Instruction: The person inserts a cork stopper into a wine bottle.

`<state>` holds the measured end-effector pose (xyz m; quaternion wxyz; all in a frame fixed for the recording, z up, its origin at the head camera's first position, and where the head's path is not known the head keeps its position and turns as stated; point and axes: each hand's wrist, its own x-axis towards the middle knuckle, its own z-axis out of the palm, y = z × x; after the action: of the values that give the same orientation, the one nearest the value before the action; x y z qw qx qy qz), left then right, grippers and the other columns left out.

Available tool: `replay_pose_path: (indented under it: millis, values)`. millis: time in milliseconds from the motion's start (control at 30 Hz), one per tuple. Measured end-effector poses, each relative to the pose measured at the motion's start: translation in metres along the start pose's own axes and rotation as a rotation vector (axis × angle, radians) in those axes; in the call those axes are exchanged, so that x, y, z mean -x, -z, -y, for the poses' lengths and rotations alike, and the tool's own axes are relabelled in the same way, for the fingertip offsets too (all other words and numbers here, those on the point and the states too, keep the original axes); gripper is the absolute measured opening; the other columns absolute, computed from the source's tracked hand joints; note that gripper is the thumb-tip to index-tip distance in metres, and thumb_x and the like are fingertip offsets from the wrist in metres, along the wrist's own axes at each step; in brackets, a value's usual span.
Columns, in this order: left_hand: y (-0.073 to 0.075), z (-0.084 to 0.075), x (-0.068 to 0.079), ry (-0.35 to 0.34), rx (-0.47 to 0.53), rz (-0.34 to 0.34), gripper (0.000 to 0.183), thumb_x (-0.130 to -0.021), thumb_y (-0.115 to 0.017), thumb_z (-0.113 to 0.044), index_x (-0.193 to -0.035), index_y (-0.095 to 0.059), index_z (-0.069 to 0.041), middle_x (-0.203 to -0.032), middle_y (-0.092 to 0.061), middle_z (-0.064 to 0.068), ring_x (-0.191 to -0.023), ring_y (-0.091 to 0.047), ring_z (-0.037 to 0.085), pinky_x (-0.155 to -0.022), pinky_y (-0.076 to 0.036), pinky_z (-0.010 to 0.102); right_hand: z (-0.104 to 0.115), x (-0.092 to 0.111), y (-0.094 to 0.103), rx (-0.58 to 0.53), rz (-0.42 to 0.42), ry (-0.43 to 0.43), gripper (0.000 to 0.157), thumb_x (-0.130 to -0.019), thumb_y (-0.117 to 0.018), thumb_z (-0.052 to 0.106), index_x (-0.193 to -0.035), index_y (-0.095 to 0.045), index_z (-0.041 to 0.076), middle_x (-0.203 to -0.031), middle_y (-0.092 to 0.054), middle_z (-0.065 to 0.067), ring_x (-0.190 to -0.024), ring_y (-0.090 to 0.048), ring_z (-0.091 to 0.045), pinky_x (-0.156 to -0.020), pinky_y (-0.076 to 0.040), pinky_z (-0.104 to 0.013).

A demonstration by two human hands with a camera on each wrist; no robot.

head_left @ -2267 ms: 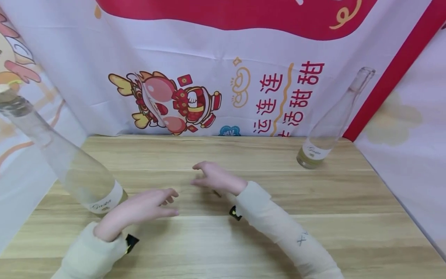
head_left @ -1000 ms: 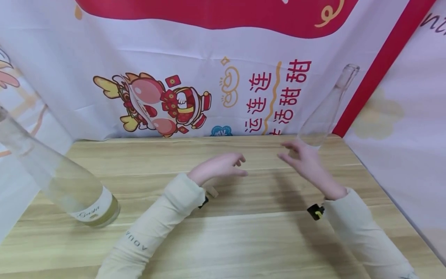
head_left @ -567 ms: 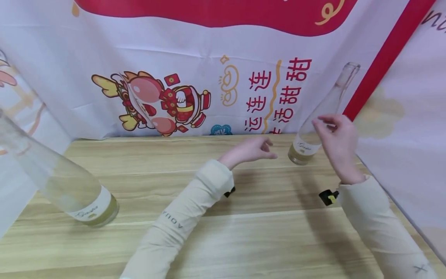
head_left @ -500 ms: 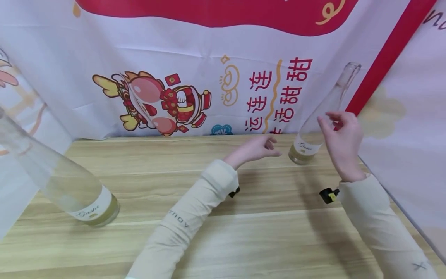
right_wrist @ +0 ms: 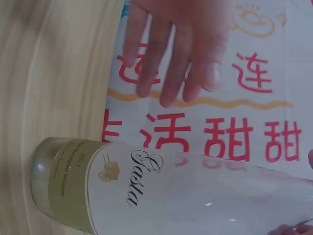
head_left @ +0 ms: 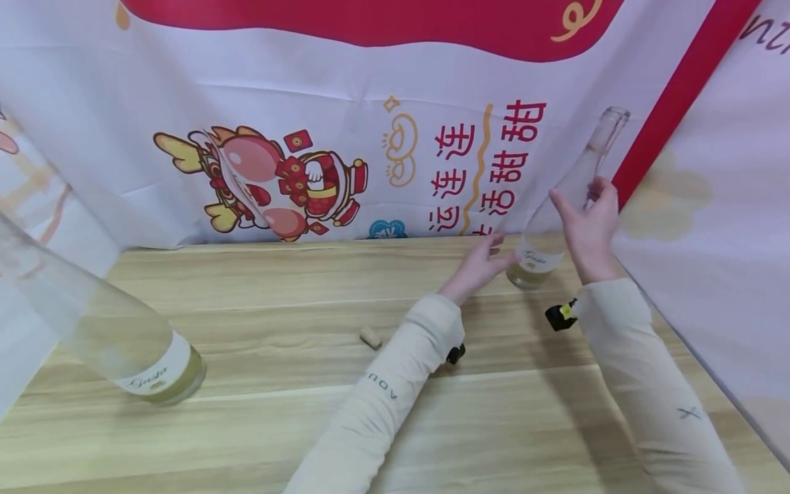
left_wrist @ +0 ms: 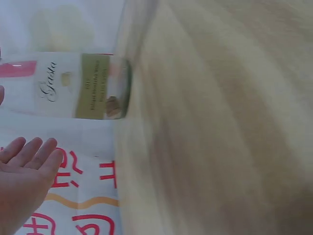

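Note:
A clear glass wine bottle (head_left: 533,240) with a white "Gasta" label and a little yellowish content stands at the back right of the table. My right hand (head_left: 590,233) is around its upper body, thumb on the near left and fingers on the far right side. In the right wrist view only fingertips (right_wrist: 293,230) show at the glass. Left of the bottle's base, my left hand (head_left: 480,266) reaches out with loosely extended fingers. A gap separates the left hand (left_wrist: 29,176) from the bottle (left_wrist: 63,85) in the left wrist view.
A second, similar bottle (head_left: 154,367) stands at the left, its top outside the head view. A small tan piece like a cork (head_left: 371,337) lies on the wooden table (head_left: 259,425). Printed cloth (head_left: 345,75) hangs behind and at the sides.
Both hands have moved right to the right-hand bottle. The right hand has closed around its upper body, and the left has come near its base. The cork-like piece has come into view.

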<state>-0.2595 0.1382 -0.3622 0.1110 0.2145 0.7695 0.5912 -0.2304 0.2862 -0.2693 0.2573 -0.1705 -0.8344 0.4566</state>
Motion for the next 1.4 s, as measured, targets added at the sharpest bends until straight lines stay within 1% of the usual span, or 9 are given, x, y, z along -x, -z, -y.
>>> replay_pose_path:
  millis: [133,233,433,567,700,933,1033,1167,1400]
  values:
    - [-0.001,0.006,0.002,0.030,0.004,0.001,0.067,-0.083,-0.066,-0.029,-0.139,-0.034,-0.011,-0.141,-0.039,0.004,-0.124,-0.042,0.022,-0.097,-0.040,0.031,-0.005,-0.010,-0.005,0.023,0.029,-0.013,0.077,-0.082,-0.057,0.051,-0.140,-0.023,0.013,-0.139,-0.036,-0.008,-0.128,-0.032,-0.018,-0.105,-0.029,-0.029]
    - [0.001,0.009,0.003,0.046,0.014,0.000,0.071,-0.082,-0.068,-0.031,-0.140,-0.033,-0.012,-0.141,-0.039,0.005,-0.124,-0.042,0.022,-0.097,-0.040,0.032,-0.007,-0.013,-0.006,0.042,0.040,0.014,0.073,-0.084,-0.056,0.049,-0.139,-0.026,0.012,-0.135,-0.041,-0.010,-0.125,-0.037,-0.020,-0.101,-0.034,-0.030]
    - [0.005,0.008,0.005,0.047,0.003,-0.006,0.077,-0.078,-0.071,-0.034,-0.140,-0.032,-0.012,-0.141,-0.038,0.002,-0.125,-0.040,0.019,-0.098,-0.038,0.031,-0.006,-0.005,-0.001,-0.021,0.096,0.014,0.067,-0.084,-0.055,0.051,-0.137,-0.032,0.016,-0.134,-0.041,-0.009,-0.120,-0.039,-0.019,-0.098,-0.037,-0.032]
    - [0.005,0.001,0.008,0.044,0.011,0.011,0.082,-0.074,-0.075,-0.033,-0.141,-0.031,-0.015,-0.141,-0.038,-0.002,-0.126,-0.039,0.016,-0.099,-0.038,0.032,-0.001,0.007,0.004,-0.044,0.118,0.034,0.063,-0.084,-0.056,0.049,-0.135,-0.036,0.018,-0.132,-0.043,-0.009,-0.118,-0.040,-0.018,-0.098,-0.038,-0.032]
    - [0.005,-0.007,0.012,0.025,0.012,0.040,0.087,-0.069,-0.079,-0.033,-0.141,-0.031,-0.018,-0.142,-0.037,-0.004,-0.126,-0.038,0.015,-0.100,-0.036,0.034,0.011,0.022,0.010,-0.019,0.115,0.112,0.060,-0.084,-0.058,0.047,-0.131,-0.041,0.014,-0.125,-0.049,-0.009,-0.111,-0.045,-0.016,-0.094,-0.041,-0.030]
    - [0.012,-0.021,0.019,-0.033,-0.088,0.160,0.090,-0.067,-0.080,-0.037,-0.140,-0.030,-0.022,-0.140,-0.038,-0.006,-0.125,-0.038,0.010,-0.102,-0.033,0.031,0.033,0.049,0.020,-0.051,0.151,0.217,0.049,-0.082,-0.066,0.036,-0.121,-0.049,0.011,-0.113,-0.055,-0.006,-0.098,-0.050,-0.010,-0.080,-0.045,-0.015]
    - [0.016,-0.027,0.025,-0.066,-0.087,0.199,0.089,-0.067,-0.080,-0.033,-0.140,-0.031,-0.021,-0.139,-0.039,-0.007,-0.123,-0.040,0.007,-0.101,-0.034,0.027,0.040,0.059,0.025,-0.061,0.166,0.272,0.046,-0.081,-0.068,0.032,-0.118,-0.052,0.009,-0.108,-0.057,-0.005,-0.093,-0.052,-0.009,-0.076,-0.046,-0.011]
    - [0.023,-0.034,0.037,-0.110,-0.086,0.226,0.088,-0.067,-0.081,-0.031,-0.140,-0.032,-0.020,-0.138,-0.042,-0.005,-0.122,-0.041,0.007,-0.100,-0.034,0.024,0.050,0.074,0.030,-0.071,0.169,0.321,0.042,-0.080,-0.070,0.026,-0.114,-0.055,0.007,-0.104,-0.059,-0.004,-0.090,-0.055,-0.008,-0.075,-0.046,-0.009]
    - [0.048,-0.051,0.066,-0.161,-0.203,0.263,0.094,-0.062,-0.084,-0.033,-0.139,-0.034,-0.016,-0.137,-0.044,-0.001,-0.120,-0.044,0.008,-0.098,-0.036,0.021,0.062,0.100,0.033,-0.102,0.172,0.399,0.039,-0.074,-0.075,0.015,-0.108,-0.059,0.004,-0.094,-0.062,0.002,-0.085,-0.058,-0.010,-0.074,-0.048,-0.011]
